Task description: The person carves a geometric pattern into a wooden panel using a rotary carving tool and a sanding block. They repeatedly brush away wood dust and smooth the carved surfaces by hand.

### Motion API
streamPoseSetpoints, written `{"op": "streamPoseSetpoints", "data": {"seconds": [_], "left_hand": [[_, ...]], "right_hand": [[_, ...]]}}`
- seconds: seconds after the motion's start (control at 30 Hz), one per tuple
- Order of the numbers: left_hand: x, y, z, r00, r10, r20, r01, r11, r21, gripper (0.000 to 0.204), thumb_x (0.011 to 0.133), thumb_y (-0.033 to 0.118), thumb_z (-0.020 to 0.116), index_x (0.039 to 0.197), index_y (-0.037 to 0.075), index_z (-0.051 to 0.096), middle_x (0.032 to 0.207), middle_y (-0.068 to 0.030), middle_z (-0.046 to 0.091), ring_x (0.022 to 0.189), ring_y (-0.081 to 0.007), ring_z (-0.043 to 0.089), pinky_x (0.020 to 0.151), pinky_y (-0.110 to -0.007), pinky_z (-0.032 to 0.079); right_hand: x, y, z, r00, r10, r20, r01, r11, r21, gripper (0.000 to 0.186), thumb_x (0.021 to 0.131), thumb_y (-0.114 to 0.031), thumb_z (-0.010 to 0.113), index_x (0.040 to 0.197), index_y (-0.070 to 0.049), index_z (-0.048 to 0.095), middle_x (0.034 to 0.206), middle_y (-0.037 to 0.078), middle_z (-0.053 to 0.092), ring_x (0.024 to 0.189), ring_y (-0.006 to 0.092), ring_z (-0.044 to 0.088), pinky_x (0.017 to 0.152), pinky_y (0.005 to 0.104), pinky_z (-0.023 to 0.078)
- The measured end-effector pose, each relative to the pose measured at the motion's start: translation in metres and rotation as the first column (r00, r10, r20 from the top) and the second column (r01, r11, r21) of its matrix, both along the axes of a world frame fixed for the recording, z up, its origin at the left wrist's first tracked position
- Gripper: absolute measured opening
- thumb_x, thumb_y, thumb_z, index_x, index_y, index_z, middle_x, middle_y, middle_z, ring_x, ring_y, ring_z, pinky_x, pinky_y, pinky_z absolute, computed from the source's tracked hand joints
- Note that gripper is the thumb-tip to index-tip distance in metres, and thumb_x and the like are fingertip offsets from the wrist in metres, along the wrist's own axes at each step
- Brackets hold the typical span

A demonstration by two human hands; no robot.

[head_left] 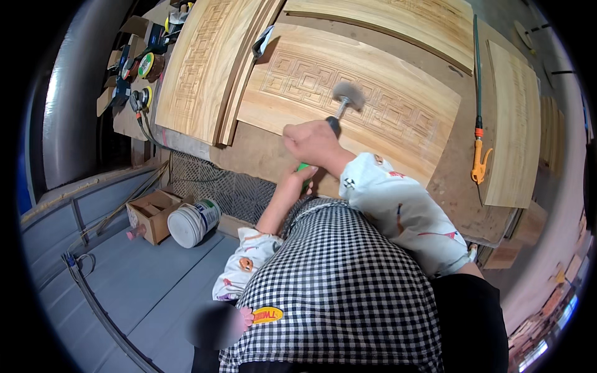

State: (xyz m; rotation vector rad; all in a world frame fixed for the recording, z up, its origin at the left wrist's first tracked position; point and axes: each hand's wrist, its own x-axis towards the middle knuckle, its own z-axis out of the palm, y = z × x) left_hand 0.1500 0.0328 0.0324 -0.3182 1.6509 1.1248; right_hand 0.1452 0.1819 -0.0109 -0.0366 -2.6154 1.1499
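A wooden panel point(298, 112) with a carved band of angular pattern lies flat on the workbench in front of me. Over its carving is the blurred grey round head of a straight rotary grinder point(341, 112), on a thin metal shaft. Wrapped round the tool's dark front part is my right hand point(314, 142), closed. My left hand point(292, 188) grips the green rear part, nearer my body. Whether the head touches the wood I cannot tell. A small dark, pale-faced piece point(264, 42) sits at the panel's upper left corner.
More carved panels point(202, 74) lie to the left and at the far side point(398, 22). An orange air blow gun point(479, 163) on its hose lies right, beside a plain panel point(511, 124). Left are sanders point(142, 97); below stand a white bucket point(185, 227) and a cardboard box point(152, 211).
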Motion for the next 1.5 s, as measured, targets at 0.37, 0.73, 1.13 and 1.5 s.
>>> {"op": "streamPoseSetpoints", "data": {"seconds": [0.37, 0.73, 1.13, 1.5], "left_hand": [[0.011, 0.008, 0.011, 0.998, -0.057, -0.020, 0.057, 0.997, 0.042, 0.026, 0.098, 0.032, 0.063, 0.110, 0.009, 0.065, 0.075, 0.0009, 0.062, 0.058, -0.0093, 0.057, 0.049, -0.025, 0.038], [0.027, 0.008, -0.002, 0.991, -0.135, -0.002, 0.135, 0.990, 0.043, 0.024, 0.095, 0.026, 0.068, 0.104, 0.003, 0.066, 0.072, -0.0024, 0.061, 0.057, -0.0118, 0.055, 0.051, -0.026, 0.041], [0.020, 0.068, 0.001, 0.856, -0.511, -0.076, 0.516, 0.854, 0.065, 0.026, 0.096, 0.028, 0.068, 0.105, 0.004, 0.066, 0.069, -0.0017, 0.057, 0.056, -0.0123, 0.052, 0.049, -0.028, 0.036], [0.025, 0.143, -0.012, 0.776, -0.561, -0.289, 0.572, 0.818, -0.053, 0.029, 0.093, 0.031, 0.070, 0.099, 0.003, 0.065, 0.066, -0.0032, 0.059, 0.052, -0.0126, 0.054, 0.046, -0.029, 0.037]], "right_hand": [[0.018, 0.006, 0.002, 0.999, -0.044, 0.023, 0.044, 0.999, 0.000, 0.020, 0.091, -0.025, 0.063, 0.079, -0.011, 0.068, 0.066, 0.012, 0.067, 0.063, 0.0340, 0.068, 0.060, 0.0465, 0.054], [0.054, 0.007, 0.004, 0.988, -0.155, -0.002, 0.154, 0.988, -0.025, 0.022, 0.090, -0.025, 0.066, 0.075, -0.010, 0.067, 0.060, 0.012, 0.064, 0.056, 0.0328, 0.066, 0.055, 0.0441, 0.054], [0.093, 0.055, 0.008, 0.893, -0.449, 0.018, 0.449, 0.893, -0.008, 0.020, 0.091, -0.024, 0.065, 0.076, -0.011, 0.064, 0.059, 0.011, 0.065, 0.055, 0.0307, 0.066, 0.053, 0.0438, 0.052], [0.091, 0.130, 0.004, 0.849, -0.523, -0.075, 0.525, 0.851, 0.006, 0.018, 0.092, -0.026, 0.064, 0.080, -0.014, 0.071, 0.067, 0.009, 0.068, 0.061, 0.0334, 0.067, 0.056, 0.0435, 0.053]]}}
